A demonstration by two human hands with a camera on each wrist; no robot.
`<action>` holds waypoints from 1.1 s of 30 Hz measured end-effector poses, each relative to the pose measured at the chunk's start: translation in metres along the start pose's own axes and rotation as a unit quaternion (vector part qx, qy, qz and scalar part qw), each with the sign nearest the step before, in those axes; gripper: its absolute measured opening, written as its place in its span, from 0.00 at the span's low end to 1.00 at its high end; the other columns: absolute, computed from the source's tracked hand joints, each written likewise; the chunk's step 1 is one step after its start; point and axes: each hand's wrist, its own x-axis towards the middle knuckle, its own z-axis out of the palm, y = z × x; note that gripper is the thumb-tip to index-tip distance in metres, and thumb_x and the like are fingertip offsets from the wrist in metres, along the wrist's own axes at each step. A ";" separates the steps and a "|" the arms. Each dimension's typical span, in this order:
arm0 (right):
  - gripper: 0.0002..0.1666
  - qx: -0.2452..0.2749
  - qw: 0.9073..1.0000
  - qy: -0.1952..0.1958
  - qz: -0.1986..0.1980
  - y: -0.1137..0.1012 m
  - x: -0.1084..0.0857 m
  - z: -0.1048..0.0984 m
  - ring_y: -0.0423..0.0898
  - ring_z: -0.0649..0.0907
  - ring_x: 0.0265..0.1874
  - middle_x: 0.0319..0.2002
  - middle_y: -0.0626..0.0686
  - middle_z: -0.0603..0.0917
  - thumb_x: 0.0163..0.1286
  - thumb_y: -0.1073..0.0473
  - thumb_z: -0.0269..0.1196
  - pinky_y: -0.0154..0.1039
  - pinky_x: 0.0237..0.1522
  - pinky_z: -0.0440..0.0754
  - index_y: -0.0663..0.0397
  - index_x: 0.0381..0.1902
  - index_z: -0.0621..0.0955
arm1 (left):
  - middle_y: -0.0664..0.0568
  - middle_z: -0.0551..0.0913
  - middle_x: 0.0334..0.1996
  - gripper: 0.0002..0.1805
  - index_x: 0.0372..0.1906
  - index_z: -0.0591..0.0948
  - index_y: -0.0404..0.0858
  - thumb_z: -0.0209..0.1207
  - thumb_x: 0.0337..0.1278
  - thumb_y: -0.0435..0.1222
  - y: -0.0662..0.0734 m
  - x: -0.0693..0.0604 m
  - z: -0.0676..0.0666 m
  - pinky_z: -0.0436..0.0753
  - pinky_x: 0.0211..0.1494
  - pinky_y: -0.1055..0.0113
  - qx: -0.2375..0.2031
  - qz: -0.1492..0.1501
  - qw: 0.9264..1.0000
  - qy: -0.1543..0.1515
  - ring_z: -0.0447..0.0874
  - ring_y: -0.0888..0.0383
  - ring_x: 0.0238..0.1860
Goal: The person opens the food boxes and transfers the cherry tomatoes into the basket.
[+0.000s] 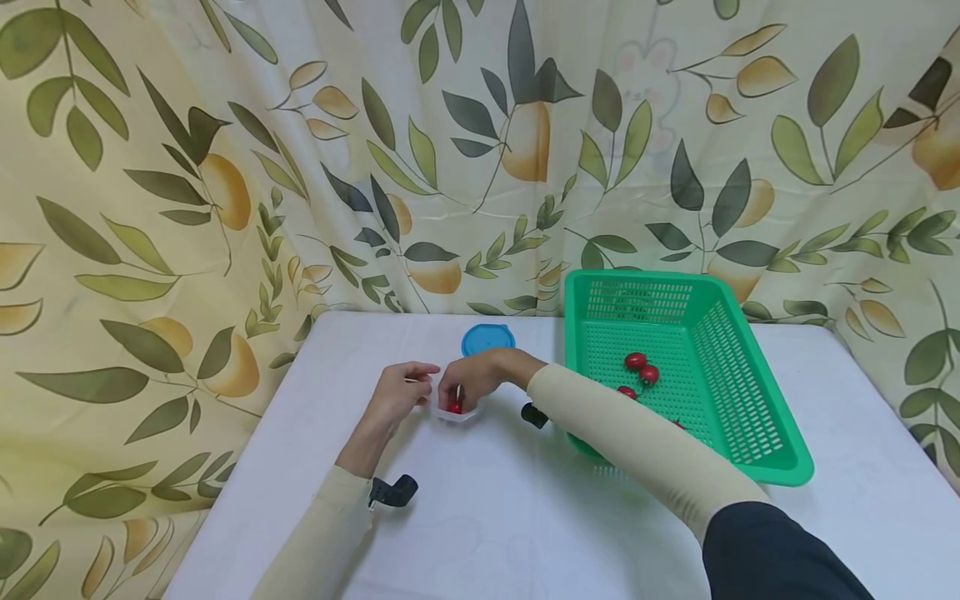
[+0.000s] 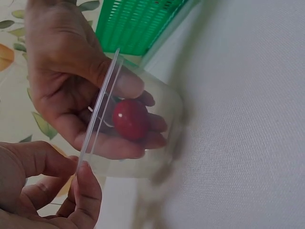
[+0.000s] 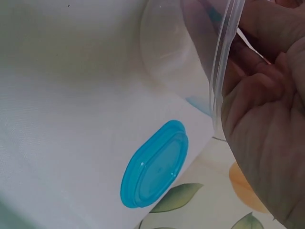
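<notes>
A clear plastic container (image 1: 461,416) stands on the white table. My left hand (image 1: 396,397) pinches its rim between thumb and finger, seen closely in the left wrist view. My right hand (image 1: 481,375) reaches down into the container, its thumb and fingers around a red cherry tomato (image 2: 131,119). Through the clear wall the tomato shows low inside, near the bottom. In the right wrist view the right hand (image 3: 267,95) hides the tomato. Behind the container lies a blue lid (image 1: 487,338), flat on the table.
A green plastic basket (image 1: 780,433) stands at the right with several cherry tomatoes (image 1: 636,361) in it, partly hidden under my right forearm. A patterned curtain (image 1: 480,208) hangs along the table's back edge.
</notes>
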 end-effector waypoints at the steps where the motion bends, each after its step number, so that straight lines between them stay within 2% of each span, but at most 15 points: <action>1: 0.19 0.003 1.000 0.002 -0.003 0.000 -0.001 0.000 0.42 0.79 0.53 0.51 0.42 0.82 0.67 0.67 0.68 0.36 0.57 0.82 0.42 0.52 0.84 | 0.45 0.78 0.39 0.16 0.51 0.86 0.33 0.58 0.61 0.23 0.000 0.000 0.000 0.83 0.37 0.68 0.000 -0.001 1.000 0.000 0.76 0.55 0.34; 5: 0.18 0.015 1.000 0.008 -0.016 0.001 -0.004 -0.001 0.43 0.79 0.54 0.51 0.44 0.83 0.67 0.67 0.67 0.38 0.59 0.81 0.44 0.52 0.85 | 0.45 0.77 0.39 0.15 0.52 0.86 0.32 0.58 0.62 0.24 0.000 -0.001 0.001 0.83 0.37 0.69 0.003 0.003 1.000 0.000 0.76 0.54 0.34; 13: 0.19 0.027 0.998 0.031 -0.038 0.006 -0.012 -0.006 0.46 0.81 0.51 0.51 0.47 0.85 0.66 0.68 0.69 0.38 0.55 0.84 0.49 0.54 0.87 | 0.44 0.78 0.39 0.16 0.54 0.84 0.29 0.57 0.63 0.24 0.000 -0.002 0.000 0.83 0.36 0.70 0.012 0.013 1.000 -0.001 0.76 0.53 0.37; 19: 0.18 0.041 0.997 0.043 -0.055 0.005 -0.018 -0.009 0.45 0.82 0.50 0.49 0.46 0.86 0.65 0.69 0.69 0.39 0.55 0.84 0.50 0.52 0.88 | 0.43 0.78 0.40 0.16 0.54 0.84 0.30 0.57 0.64 0.25 0.001 -0.005 -0.002 0.83 0.37 0.70 0.020 0.013 1.000 0.002 0.75 0.52 0.40; 25: 0.17 0.058 0.993 0.064 -0.082 0.002 -0.026 -0.012 0.42 0.83 0.48 0.48 0.45 0.86 0.65 0.68 0.69 0.36 0.55 0.83 0.51 0.51 0.89 | 0.44 0.78 0.41 0.16 0.55 0.85 0.31 0.58 0.63 0.25 0.003 -0.007 -0.002 0.84 0.40 0.67 0.020 0.005 1.000 0.000 0.76 0.52 0.40; 33: 0.15 0.096 0.984 0.100 -0.108 -0.005 -0.045 -0.020 0.43 0.85 0.49 0.48 0.46 0.86 0.64 0.67 0.70 0.38 0.55 0.84 0.52 0.49 0.86 | 0.44 0.77 0.41 0.17 0.54 0.84 0.31 0.57 0.62 0.24 0.001 -0.004 -0.002 0.83 0.37 0.69 0.013 0.003 1.000 -0.001 0.75 0.52 0.40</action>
